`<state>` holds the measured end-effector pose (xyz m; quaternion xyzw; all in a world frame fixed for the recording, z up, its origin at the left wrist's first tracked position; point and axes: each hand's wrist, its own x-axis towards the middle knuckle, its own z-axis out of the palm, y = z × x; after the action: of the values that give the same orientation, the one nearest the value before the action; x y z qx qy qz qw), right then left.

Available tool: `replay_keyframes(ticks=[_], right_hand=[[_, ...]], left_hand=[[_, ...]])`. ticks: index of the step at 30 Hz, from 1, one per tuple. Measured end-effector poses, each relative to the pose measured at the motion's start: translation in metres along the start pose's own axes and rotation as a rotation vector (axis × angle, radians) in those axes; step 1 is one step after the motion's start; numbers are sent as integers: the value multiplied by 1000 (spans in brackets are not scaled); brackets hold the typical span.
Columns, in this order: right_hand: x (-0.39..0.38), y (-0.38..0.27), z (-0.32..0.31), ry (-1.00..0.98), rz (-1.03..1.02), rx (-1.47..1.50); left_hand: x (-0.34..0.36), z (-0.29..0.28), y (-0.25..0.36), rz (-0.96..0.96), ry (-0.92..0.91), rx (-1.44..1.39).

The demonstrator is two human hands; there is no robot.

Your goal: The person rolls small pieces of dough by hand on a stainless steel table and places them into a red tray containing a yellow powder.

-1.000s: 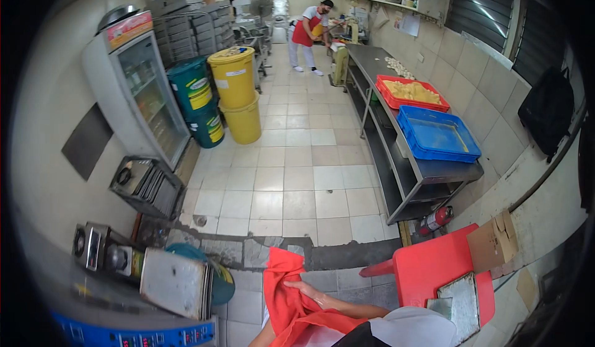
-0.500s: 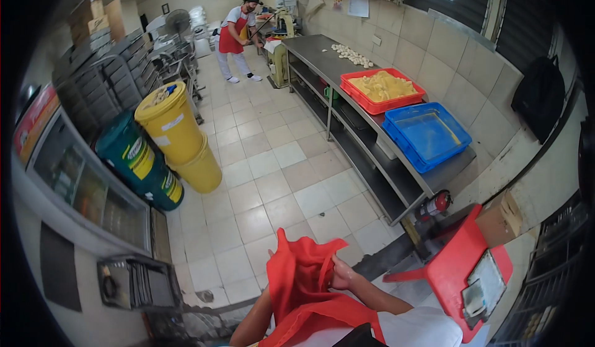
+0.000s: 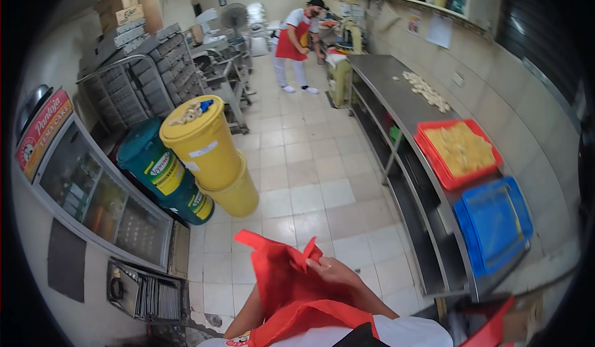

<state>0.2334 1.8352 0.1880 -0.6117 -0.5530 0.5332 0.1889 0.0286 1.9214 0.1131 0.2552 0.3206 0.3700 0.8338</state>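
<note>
A red apron hangs from my front over a white shirt, its lower part lifted up before me in folds. My right hand is closed on a bunched bit of the apron's cloth, which sticks up above the fingers. Only the forearm of my left arm shows; that hand is behind the raised cloth, fingers hidden.
A steel table on the right bears dough pieces, a red crate of yellow crumbs and a blue crate. Yellow buckets and green drums stand left, by a glass-door fridge. A co-worker stands at the back.
My view has swung left, so the table and crates sit further right. The apron cloth is spread more to the left, and my left fingers have gone out of sight behind it.
</note>
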Motion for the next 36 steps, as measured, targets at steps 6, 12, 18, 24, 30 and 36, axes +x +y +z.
replay_keyframes(ticks=[6, 12, 18, 24, 30, 36], right_hand=[[131, -52, -81, -549, -79, 1676], [245, -19, -151, -326, -126, 1400], [379, -13, -255, -109, -194, 1311], [530, 58, -363, 316, -401, 1717], [582, -22, -478, 339, -372, 1665], [663, -1, -587, 334, -260, 1560]], left_hand=[[148, 50, 54, -48, -63, -84], [290, 75, 112, -75, -23, 312], [481, 131, 158, 172, -154, 501], [636, 202, 190, -303, -380, -163], [770, 211, 180, 346, -212, 664], [910, 242, 238, 604, -251, 1222]])
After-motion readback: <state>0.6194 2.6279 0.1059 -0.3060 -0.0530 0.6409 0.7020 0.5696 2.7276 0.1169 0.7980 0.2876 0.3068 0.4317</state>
